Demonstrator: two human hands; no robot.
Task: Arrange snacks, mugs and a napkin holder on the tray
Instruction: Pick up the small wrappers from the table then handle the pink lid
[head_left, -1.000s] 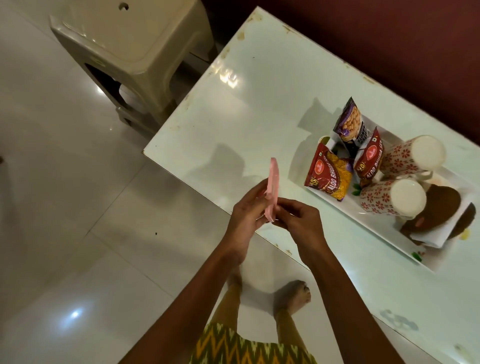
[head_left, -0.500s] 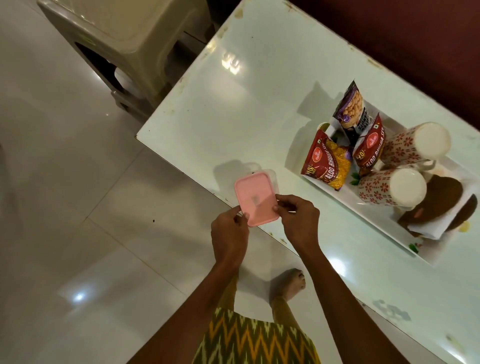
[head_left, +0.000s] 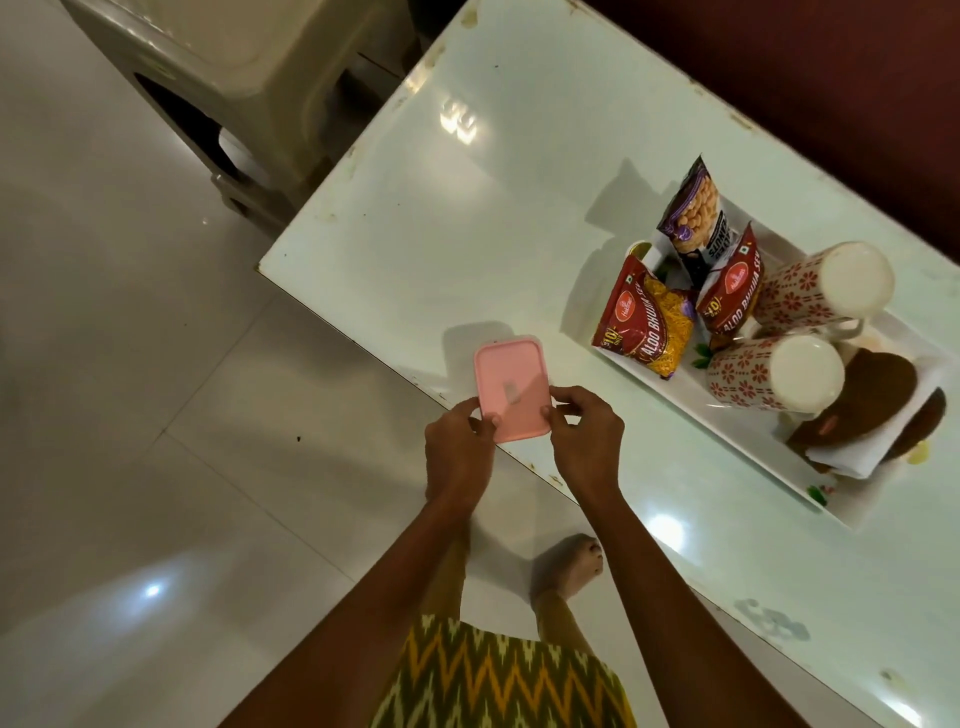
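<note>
A flat pink rectangular lid is held level over the table's near edge, with my left hand pinching its left corner and my right hand its right corner. To the right, a white tray on the table carries two red snack packets, a purple peanut packet, two white mugs with red flowers lying on their sides, and a brown napkin holder with white napkins.
The white glossy table has worn edges. A beige plastic stool stands on the tiled floor beyond the table's left corner. A dark red wall runs along the far side. My bare feet show below the table edge.
The pink lid was held upright on edge a second ago; it now lies flat, face up, between both hands, lowered close to the table's edge.
</note>
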